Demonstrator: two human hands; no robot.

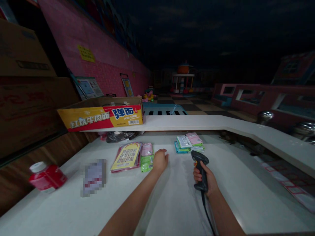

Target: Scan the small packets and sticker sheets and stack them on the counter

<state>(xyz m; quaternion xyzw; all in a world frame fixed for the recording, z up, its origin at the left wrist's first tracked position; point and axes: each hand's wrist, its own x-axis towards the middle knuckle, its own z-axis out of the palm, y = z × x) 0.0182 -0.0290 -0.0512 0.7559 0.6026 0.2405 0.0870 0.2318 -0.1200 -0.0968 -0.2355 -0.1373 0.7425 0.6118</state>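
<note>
Gripping the handle of a black scanner [202, 177], the right hand [211, 183] has its fingers wrapped around it, with the scanner's head pointing up and away, just short of a small pile of packets [185, 143] near the raised shelf [187, 122]. The left hand [160, 161] lies low over the white counter [179, 190], back upward, fingers loosely bent; whether they press on anything underneath, I cannot tell. Just beside it, on its left, are a green packet [147, 163] and a pink packet [147, 149], next to a yellow booklet [127, 155]; contact with that hand is unclear. The likeliest trouble, I'd judge, is a nudge: a leftward sweep of the left hand could shove the green and pink packets against the booklet or under its edge. The pile seems loosely stacked, with packets at uneven angles, so a bump from the scanner's head could make the top ones slide off. The cord [206, 211] runs from the handle down toward the near edge, and a long reach might pull it tight or drag it against the right forearm. Shiny wrapping may also throw glare or crease, which could spoil a reading.
</note>
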